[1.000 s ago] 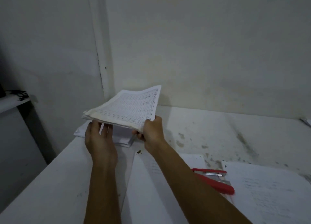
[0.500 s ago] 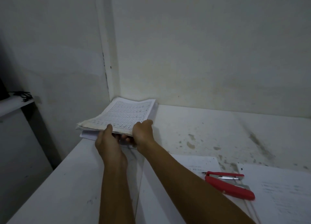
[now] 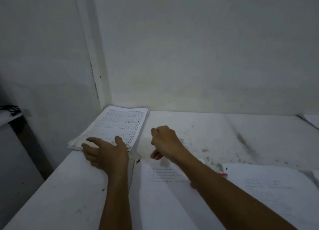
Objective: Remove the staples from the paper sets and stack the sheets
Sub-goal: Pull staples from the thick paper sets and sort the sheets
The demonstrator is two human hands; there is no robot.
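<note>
A stack of printed sheets (image 3: 117, 124) with a grid on top lies flat in the table's far left corner against the wall. My left hand (image 3: 107, 152) rests at the stack's near edge, fingers spread and relaxed, fingertips touching the paper. My right hand (image 3: 165, 141) hovers to the right of the stack above the bare table, fingers loosely curled, holding nothing. A paper set with printed lines (image 3: 164, 186) lies under my right forearm. Only a sliver of the red staple remover (image 3: 223, 174) shows beside that forearm.
The white table (image 3: 224, 134) is stained and meets the wall at the back. More sheets (image 3: 276, 191) lie at the right. A paper corner (image 3: 312, 120) sits at the far right edge. The table's left edge drops off beside a dark shelf (image 3: 10, 112).
The printed sheets were held up in both hands, then lowered onto the corner stack. Both hands have let go; the right hand has drawn back to the right.
</note>
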